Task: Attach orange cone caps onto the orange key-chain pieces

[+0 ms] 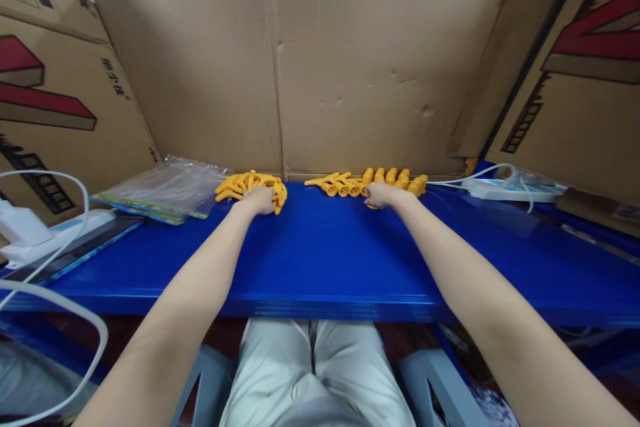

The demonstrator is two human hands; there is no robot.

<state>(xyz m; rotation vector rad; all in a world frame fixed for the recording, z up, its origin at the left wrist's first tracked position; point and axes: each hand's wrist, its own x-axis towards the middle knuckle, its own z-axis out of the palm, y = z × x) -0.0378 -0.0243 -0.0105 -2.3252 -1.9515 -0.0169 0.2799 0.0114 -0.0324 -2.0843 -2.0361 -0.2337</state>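
Note:
My left hand (261, 199) is at the right end of a pile of yellow, branch-shaped plastic pieces (239, 183), its fingers curled round one of them. My right hand (381, 195) is closed at a row of yellow, hollow, cup-ended pieces (343, 190), and its fingers partly hide the piece they grip. Behind and right of that hand stand several ribbed yellow pieces (393, 175). Both arms stretch forward across the blue table (320, 247).
A tall cardboard sheet (360, 73) closes off the back, with printed boxes at both sides. Clear plastic bags (165, 187) lie at the left. White power strips stand at the left (65, 233) and right (510, 190), with loose white cables (95, 320).

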